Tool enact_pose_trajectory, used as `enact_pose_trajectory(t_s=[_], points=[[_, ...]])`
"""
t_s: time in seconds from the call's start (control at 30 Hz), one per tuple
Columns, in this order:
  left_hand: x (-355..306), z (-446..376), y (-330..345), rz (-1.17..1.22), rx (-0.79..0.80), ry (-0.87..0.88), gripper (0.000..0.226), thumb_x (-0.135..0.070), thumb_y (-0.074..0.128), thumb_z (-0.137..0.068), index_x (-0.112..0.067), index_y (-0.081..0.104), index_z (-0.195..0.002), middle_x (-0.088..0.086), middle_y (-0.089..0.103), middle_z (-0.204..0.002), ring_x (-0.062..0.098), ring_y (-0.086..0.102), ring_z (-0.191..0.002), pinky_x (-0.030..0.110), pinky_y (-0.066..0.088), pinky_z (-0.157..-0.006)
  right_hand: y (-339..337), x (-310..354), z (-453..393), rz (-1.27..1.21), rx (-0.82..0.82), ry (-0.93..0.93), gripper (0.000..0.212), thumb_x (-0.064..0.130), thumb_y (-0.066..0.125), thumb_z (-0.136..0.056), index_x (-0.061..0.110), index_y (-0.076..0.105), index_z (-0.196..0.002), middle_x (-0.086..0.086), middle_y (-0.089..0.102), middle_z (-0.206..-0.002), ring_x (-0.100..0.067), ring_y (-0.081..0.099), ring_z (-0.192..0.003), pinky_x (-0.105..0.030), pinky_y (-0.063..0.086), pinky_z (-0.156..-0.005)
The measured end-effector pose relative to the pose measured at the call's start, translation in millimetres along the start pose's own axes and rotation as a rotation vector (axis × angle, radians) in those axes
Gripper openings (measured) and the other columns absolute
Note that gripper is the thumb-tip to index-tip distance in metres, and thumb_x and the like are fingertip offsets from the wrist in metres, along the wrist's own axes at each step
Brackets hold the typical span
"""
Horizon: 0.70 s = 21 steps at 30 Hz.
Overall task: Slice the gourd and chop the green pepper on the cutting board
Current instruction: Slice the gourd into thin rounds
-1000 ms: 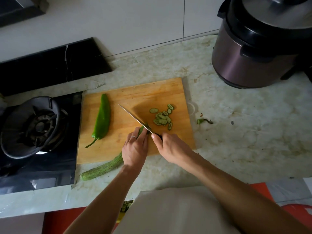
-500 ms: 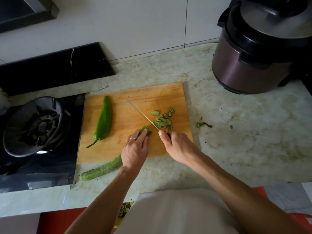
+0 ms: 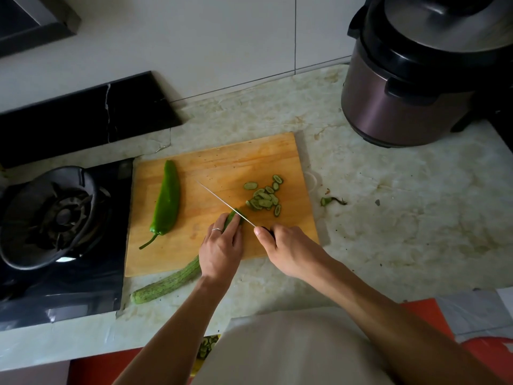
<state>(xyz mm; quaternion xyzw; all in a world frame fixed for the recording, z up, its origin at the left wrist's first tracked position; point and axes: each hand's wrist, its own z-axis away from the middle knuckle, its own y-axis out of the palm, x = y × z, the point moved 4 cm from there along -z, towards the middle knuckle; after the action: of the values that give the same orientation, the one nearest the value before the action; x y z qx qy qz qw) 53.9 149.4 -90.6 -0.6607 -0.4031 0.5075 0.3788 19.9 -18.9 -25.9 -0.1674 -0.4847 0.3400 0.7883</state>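
I stand at a pale, stained stone countertop (image 3: 388, 218) that meets a white tiled wall. A wooden cutting board (image 3: 222, 162) lies in front of me. To its left sits a black gas hob (image 3: 55, 218) with a round burner ring, and at the back right stands a dark pressure cooker (image 3: 416, 79). A small green stem scrap (image 3: 330, 201) lies on the counter just right of the board.

Compared with half a second ago, my knife (image 3: 222, 202) has come further down the gourd, its tip now lower over the board, and the heap of gourd slices (image 3: 263, 200) looks slightly fuller. My view has shifted little; the green pepper (image 3: 166, 201) has stayed where it was, whole, on the left part of the board, stem toward me.

The gourd (image 3: 166, 284) runs diagonally from the counter below the board's near edge up onto the board, under my left hand (image 3: 222, 251). That hand presses down on it, fingers curled over its top close to the cut end, a ring on one finger. My right hand (image 3: 288, 248) is clamped around the knife's dark handle, thumb along the top, and the blade meets the gourd just beyond my left fingertips. The slices lie right of the blade, near my right hand.
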Motion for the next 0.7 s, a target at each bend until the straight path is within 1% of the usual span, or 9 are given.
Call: enact_pose_trajectory(t_s=[0.13,0.23,0.4,0.53,0.7], points=[[0.8,0.4,0.1,0.001,-0.006,0.015,0.025,-0.020,0.065,-0.095,-0.022,0.070,-0.119,-0.005,0.065,-0.121,0.025,0.062,-0.102,0.034,0.056,-0.062,-1.3,3.2,-0.1,0.026,0.000,0.008,0.051,0.060,0.028,-0.101,0.015,0.051,-0.090,-0.006,0.058,-0.082,-0.025,0.054,-0.072,-0.030,0.038,-0.064],[-0.4,0.0,0.0,-0.008,-0.004,0.013,0.025,-0.020,0.065,-0.094,-0.023,0.071,-0.119,-0.005,0.065,-0.122,0.025,0.062,-0.103,0.035,0.057,-0.061,-2.0,5.2,-0.3,0.047,-0.006,-0.003,0.050,0.060,0.028,-0.101,0.016,0.050,-0.090,-0.003,0.056,-0.078,-0.025,0.055,-0.070,-0.031,0.038,-0.062],[-3.6,-0.2,-2.9,-0.018,-0.020,0.002,0.026,-0.018,0.067,-0.092,-0.024,0.071,-0.117,-0.004,0.065,-0.120,0.025,0.062,-0.101,0.036,0.056,-0.059,-2.5,7.9,-1.9,0.064,-0.003,-0.021,0.050,0.059,0.027,-0.101,0.016,0.050,-0.092,-0.003,0.056,-0.077,-0.025,0.055,-0.068,-0.031,0.037,-0.060],[-5.5,-0.4,-4.1,-0.028,-0.028,-0.001,0.026,-0.016,0.069,-0.089,-0.023,0.071,-0.114,-0.003,0.066,-0.117,0.026,0.063,-0.099,0.035,0.055,-0.057,-2.4,7.7,-3.6,0.054,-0.004,-0.022,0.049,0.060,0.027,-0.101,0.017,0.050,-0.093,-0.005,0.058,-0.081,-0.025,0.055,-0.069,-0.031,0.037,-0.061],[-4.6,-0.7,-2.9,-0.045,-0.032,-0.001,0.025,-0.017,0.068,-0.089,-0.023,0.072,-0.113,-0.002,0.066,-0.117,0.025,0.063,-0.098,0.035,0.054,-0.056,-0.4,7.1,-6.7,0.030,0.009,-0.004,0.054,0.060,0.027,-0.101,0.014,0.055,-0.096,-0.008,0.062,-0.085,-0.026,0.058,-0.072,-0.031,0.038,-0.061]])
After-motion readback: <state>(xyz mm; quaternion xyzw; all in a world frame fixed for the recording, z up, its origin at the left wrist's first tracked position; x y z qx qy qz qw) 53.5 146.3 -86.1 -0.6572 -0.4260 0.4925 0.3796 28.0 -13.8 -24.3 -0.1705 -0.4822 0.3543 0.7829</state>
